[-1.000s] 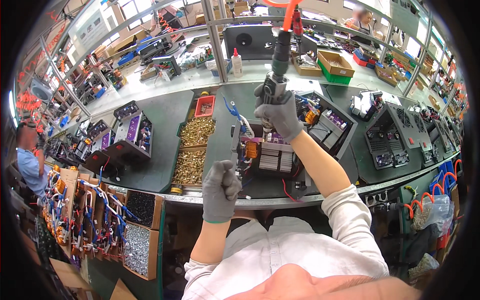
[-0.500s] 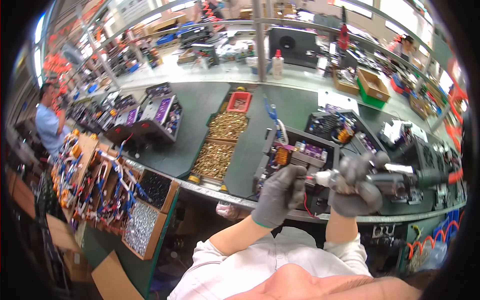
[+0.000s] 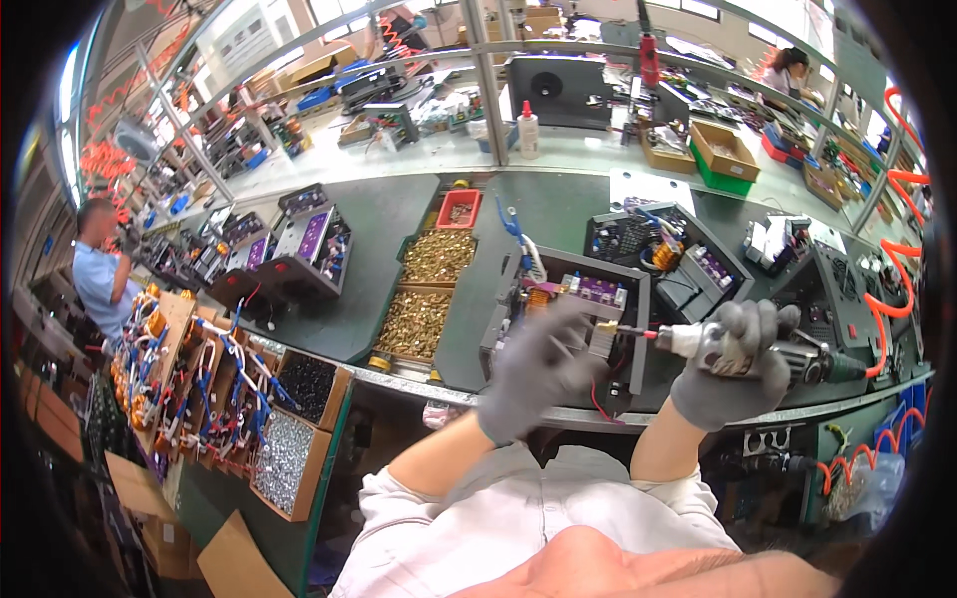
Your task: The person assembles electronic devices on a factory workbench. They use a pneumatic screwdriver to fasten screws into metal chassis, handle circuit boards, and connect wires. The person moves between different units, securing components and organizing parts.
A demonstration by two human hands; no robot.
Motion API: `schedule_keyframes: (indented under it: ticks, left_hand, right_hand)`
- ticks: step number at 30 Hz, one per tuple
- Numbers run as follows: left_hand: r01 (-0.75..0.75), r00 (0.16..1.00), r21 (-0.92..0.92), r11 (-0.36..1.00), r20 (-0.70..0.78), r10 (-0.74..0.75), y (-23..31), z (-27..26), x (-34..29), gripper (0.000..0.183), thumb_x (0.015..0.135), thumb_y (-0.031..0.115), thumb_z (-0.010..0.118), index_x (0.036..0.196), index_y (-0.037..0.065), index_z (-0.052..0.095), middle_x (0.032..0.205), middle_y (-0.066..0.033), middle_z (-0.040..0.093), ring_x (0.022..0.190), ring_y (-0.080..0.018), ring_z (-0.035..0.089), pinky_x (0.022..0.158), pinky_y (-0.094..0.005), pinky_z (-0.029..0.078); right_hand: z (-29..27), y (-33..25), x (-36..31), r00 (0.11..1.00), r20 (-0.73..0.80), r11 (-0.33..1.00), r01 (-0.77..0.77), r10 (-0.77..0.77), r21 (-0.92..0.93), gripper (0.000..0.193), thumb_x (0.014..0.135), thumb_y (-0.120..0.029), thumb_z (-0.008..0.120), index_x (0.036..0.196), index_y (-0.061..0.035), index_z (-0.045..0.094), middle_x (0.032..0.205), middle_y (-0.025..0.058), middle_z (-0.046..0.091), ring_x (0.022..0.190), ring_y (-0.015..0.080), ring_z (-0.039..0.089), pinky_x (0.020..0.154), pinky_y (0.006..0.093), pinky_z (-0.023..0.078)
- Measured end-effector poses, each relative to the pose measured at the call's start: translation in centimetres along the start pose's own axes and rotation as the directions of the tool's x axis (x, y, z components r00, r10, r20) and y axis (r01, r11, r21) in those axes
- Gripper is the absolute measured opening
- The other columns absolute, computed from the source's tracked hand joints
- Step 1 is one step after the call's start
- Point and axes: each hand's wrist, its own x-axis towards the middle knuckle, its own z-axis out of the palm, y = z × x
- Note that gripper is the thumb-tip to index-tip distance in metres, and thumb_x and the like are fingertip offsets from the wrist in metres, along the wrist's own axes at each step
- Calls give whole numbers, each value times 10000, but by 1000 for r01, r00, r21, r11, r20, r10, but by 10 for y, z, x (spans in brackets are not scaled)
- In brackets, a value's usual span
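My right hand (image 3: 733, 369), in a grey glove, is closed around a power screwdriver (image 3: 682, 340) held nearly level, its bit pointing left. A small brass-coloured piece (image 3: 606, 326) shows at the end of the bit. My left hand (image 3: 538, 374), also gloved in grey, is beside that tip. Its fingers are smeared by motion, so I cannot tell whether they hold anything. Both hands are over the near edge of an open dark grey metal case (image 3: 641, 299). Inside it are a purple-labelled part (image 3: 595, 289) and wiring; a red wire (image 3: 603, 399) hangs at the front.
Bins of brass-coloured fittings (image 3: 411, 324) and a red tray (image 3: 459, 210) stand left of the case. Another open case (image 3: 698, 264) lies behind it. An orange coiled hose (image 3: 892, 299) hangs at right. Wire harnesses (image 3: 199, 384) and a box of silvery hardware (image 3: 289, 468) are at left.
My left hand has shifted slightly left and now blurs. The bit, partly hidden by the left fingers before, now shows with the brass-coloured piece at its end. The whole view has shifted slightly.
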Motion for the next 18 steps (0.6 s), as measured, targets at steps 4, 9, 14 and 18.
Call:
schedule_keyframes:
  ticks: [4, 9, 14, 18]
  left_hand:
    - [123, 930, 615, 779, -345, 125, -107, -61, 78, 419, 796, 203, 701, 1121, -26, 569, 1125, -127, 581, 939, -185, 591, 816, -316, 477]
    - [411, 859, 300, 861, 190, -476, -129, -62, 129, 411, 824, 229, 705, 1127, -24, 590, 1069, -119, 620, 947, -176, 598, 861, -305, 468]
    - [-496, 866, 607, 621, 399, 301, -99, -49, 113, 284, 766, 112, 668, 1044, 59, 638, 1045, -64, 646, 940, -199, 628, 872, -339, 472]
    - [-785, 620, 563, 260, 713, 328, -76, -35, 97, 256, 760, 68, 604, 1004, 130, 645, 1061, -56, 649, 923, -214, 641, 844, -320, 490]
  right_hand:
    - [5, -20, 16, 997, -4, 991, 82, -82, 109, 449, 650, -24, 500, 1098, 6, 527, 735, -1, 352, 636, 109, 369, 690, 275, 353]
    - [2, -32, 13, 993, 46, 993, 108, -110, 48, 466, 680, -24, 510, 1146, 1, 511, 735, 17, 364, 637, 126, 379, 649, 283, 372]
    - [-22, -43, 19, 972, 124, 968, 217, -202, -124, 463, 739, -22, 497, 1202, -19, 484, 786, 52, 404, 690, 169, 423, 582, 333, 458]
    - [-26, -44, 29, 957, 123, 930, 285, -263, -233, 478, 699, -32, 509, 1177, -31, 494, 775, 62, 450, 668, 160, 448, 698, 337, 379]
